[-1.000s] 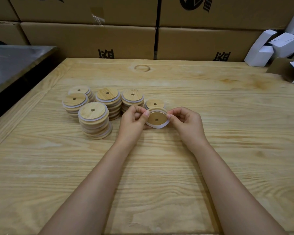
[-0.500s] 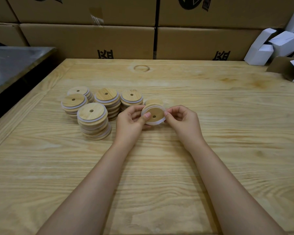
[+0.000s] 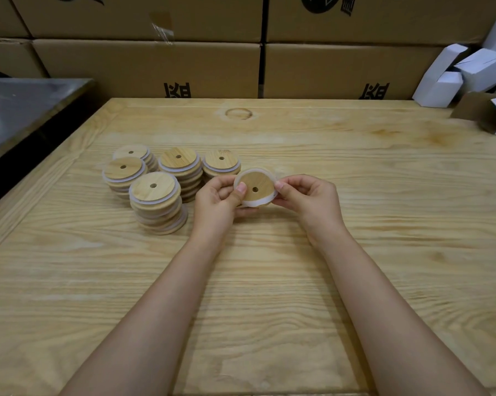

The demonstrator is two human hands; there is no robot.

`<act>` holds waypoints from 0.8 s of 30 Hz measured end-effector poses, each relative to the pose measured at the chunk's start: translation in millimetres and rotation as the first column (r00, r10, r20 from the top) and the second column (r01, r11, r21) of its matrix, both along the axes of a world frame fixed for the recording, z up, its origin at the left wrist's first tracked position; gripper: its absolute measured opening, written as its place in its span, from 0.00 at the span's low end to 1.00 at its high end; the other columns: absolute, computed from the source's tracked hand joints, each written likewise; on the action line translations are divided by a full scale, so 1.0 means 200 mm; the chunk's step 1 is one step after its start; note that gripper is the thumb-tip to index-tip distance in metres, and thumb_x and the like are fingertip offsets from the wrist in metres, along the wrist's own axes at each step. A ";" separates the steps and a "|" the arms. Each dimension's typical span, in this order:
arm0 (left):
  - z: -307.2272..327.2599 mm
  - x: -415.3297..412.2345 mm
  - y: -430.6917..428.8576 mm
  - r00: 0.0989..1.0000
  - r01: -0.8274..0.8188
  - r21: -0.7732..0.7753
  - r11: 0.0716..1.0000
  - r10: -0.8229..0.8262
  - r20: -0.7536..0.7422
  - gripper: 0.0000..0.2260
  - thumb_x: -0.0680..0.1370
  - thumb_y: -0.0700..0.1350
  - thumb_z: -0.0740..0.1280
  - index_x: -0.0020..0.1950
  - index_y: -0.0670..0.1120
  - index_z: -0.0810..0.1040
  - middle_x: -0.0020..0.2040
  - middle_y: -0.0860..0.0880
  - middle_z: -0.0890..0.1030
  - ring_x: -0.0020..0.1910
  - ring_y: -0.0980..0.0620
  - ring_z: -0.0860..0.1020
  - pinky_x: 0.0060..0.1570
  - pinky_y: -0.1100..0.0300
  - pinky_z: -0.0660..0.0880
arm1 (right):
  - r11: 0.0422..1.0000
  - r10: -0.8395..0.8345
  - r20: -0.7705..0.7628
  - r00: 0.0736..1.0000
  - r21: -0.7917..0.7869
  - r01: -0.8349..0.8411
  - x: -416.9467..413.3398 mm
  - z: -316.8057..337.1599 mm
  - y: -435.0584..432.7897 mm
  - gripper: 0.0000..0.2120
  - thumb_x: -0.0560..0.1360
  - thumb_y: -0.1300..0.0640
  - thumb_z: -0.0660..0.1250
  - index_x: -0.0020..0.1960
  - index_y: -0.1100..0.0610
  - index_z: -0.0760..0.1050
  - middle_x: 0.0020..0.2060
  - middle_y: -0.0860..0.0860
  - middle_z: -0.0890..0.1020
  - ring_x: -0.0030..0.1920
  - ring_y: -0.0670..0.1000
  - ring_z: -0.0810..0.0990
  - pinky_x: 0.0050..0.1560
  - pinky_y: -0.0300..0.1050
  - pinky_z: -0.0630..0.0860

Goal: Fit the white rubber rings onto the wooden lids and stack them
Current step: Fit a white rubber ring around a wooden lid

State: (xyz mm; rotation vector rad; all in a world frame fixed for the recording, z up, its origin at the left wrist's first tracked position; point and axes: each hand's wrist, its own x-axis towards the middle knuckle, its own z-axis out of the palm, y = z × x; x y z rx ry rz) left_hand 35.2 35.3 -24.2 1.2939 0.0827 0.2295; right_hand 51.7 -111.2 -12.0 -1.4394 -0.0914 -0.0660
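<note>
**Status:** ring fitting in progress, judged near completion

**Position and grip.** The lid (image 3: 255, 187) is held clear of the table (image 3: 269, 281) between both hands, just right of the stacks (image 3: 155, 192). The left hand (image 3: 216, 200) grips the left edge, with the thumb pressed on the wooden face and the fingers curled behind. The right hand (image 3: 306, 198) pinches the right edge between thumb and fingertips.

**Change over the last second.**
- The lid has moved slightly away from the person and to the left, and its face has tipped more towards the camera.
- The ring (image 3: 258, 200) drooped loosely below the near edge a second ago. It now lies as an even white band along that edge.
- A pale arc shows past the far edge. It cannot be told whether this is the ring or the short stack that stood behind the lid earlier, which the lid now hides.

**Meaning for the task.** The ring appears seated round most of the rim. The remaining work is judged to be pressing round the rim to confirm the seat, then setting the lid on a stack. Five stacks of ringed lids stand in view at the left
</note>
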 end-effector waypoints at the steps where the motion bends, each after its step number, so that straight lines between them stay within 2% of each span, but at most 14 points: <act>1: 0.00 0.00 0.00 1.000 0.010 0.019 1.000 -0.010 0.010 0.02 0.78 0.36 0.64 0.50 0.41 0.74 0.39 0.46 0.83 0.37 0.53 0.83 0.34 0.59 0.80 | 1.000 -0.015 0.008 1.000 -0.007 0.015 0.00 0.00 0.00 0.05 0.73 0.68 0.68 0.40 0.62 0.78 0.37 0.55 0.81 0.37 0.46 0.82 0.43 0.41 0.81; 6: 0.00 -0.01 -0.04 0.997 0.027 0.020 0.999 -0.029 0.072 0.05 0.79 0.35 0.62 0.49 0.44 0.69 0.42 0.46 0.82 0.40 0.55 0.83 0.39 0.58 0.81 | 0.997 -0.078 0.027 0.997 -0.009 0.078 0.00 -0.02 0.02 0.05 0.73 0.65 0.70 0.39 0.58 0.77 0.37 0.51 0.81 0.39 0.46 0.81 0.42 0.43 0.82; 9: 0.00 -0.01 -0.04 0.994 0.068 0.002 0.998 -0.068 0.088 0.06 0.79 0.34 0.60 0.49 0.44 0.67 0.45 0.45 0.81 0.41 0.55 0.83 0.43 0.57 0.81 | 0.993 -0.099 0.040 0.994 -0.053 0.101 -0.01 -0.03 0.04 0.06 0.73 0.65 0.70 0.39 0.57 0.77 0.39 0.52 0.82 0.39 0.49 0.82 0.44 0.45 0.82; 13: 0.00 -0.01 -0.04 0.989 0.102 0.039 0.994 -0.105 0.104 0.08 0.79 0.32 0.59 0.49 0.45 0.66 0.47 0.45 0.80 0.42 0.56 0.82 0.47 0.55 0.80 | 0.995 -0.104 0.042 0.994 0.011 0.103 -0.01 -0.03 0.04 0.04 0.72 0.63 0.71 0.41 0.57 0.78 0.38 0.49 0.82 0.38 0.45 0.82 0.46 0.46 0.82; 17: -0.01 -0.02 -0.05 0.987 0.105 0.068 0.992 -0.112 0.119 0.09 0.78 0.31 0.60 0.49 0.45 0.66 0.46 0.46 0.80 0.43 0.57 0.82 0.47 0.55 0.79 | 0.994 -0.109 0.077 0.991 0.013 0.109 -0.02 -0.02 0.04 0.04 0.71 0.62 0.73 0.43 0.57 0.78 0.39 0.50 0.83 0.41 0.45 0.83 0.45 0.42 0.81; 21: -0.02 -0.02 -0.04 0.989 0.063 0.192 0.979 -0.088 0.121 0.13 0.74 0.34 0.69 0.50 0.45 0.67 0.45 0.45 0.80 0.45 0.48 0.80 0.53 0.44 0.77 | 0.972 -0.188 0.172 0.967 -0.109 0.208 -0.03 -0.02 0.04 0.05 0.72 0.62 0.71 0.40 0.53 0.79 0.37 0.46 0.83 0.40 0.45 0.82 0.47 0.45 0.80; 24: -0.01 -0.02 -0.04 0.987 0.048 0.324 0.945 -0.094 0.129 0.12 0.71 0.41 0.70 0.50 0.47 0.70 0.44 0.48 0.80 0.45 0.49 0.79 0.51 0.44 0.76 | 0.950 -0.194 0.235 0.953 -0.197 0.242 -0.03 -0.03 0.04 0.10 0.73 0.63 0.70 0.37 0.50 0.78 0.35 0.45 0.83 0.39 0.44 0.82 0.47 0.45 0.79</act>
